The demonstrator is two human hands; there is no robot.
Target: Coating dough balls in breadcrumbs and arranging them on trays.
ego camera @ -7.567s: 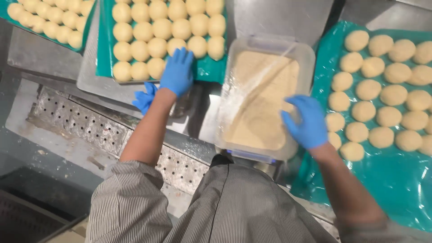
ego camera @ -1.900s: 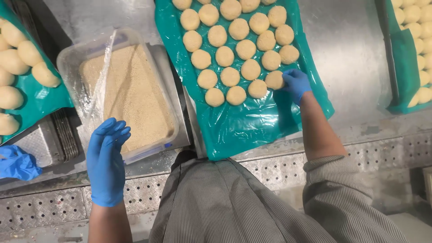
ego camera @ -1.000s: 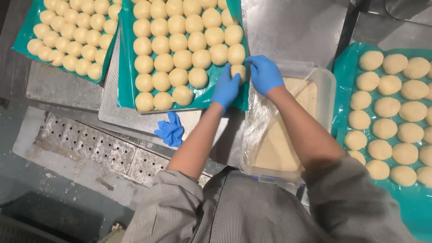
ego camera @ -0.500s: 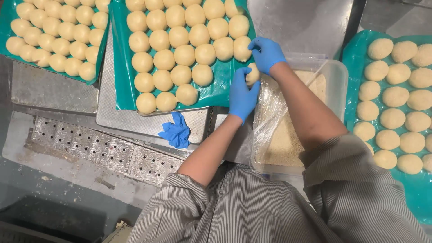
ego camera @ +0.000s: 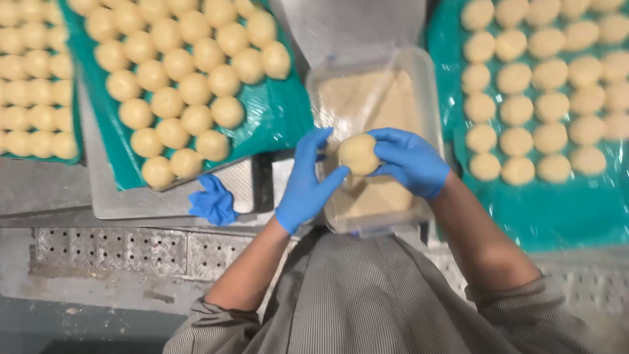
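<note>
Above a clear crumb tub (ego camera: 419, 78), between green-lined trays of dough balls (ego camera: 275, 124), left hand (ego camera: 308, 180) and right hand (ego camera: 409, 160), fingers clamped on one dough ball (ego camera: 358, 154); likely to slip, dent or fall beside the tub onto the counter (ego camera: 111, 249) if loosened.

dough ball (ego camera: 358, 154) now off tray, apparently between both hands

Crumpled blue glove (ego camera: 213, 200) – on a metal tray (ego camera: 131, 200).

place: food production kitchen | evidence: dough balls (ego camera: 190, 92) in rows on green-lined trays (ego camera: 275, 118), steel bench (ego camera: 111, 252)
</note>
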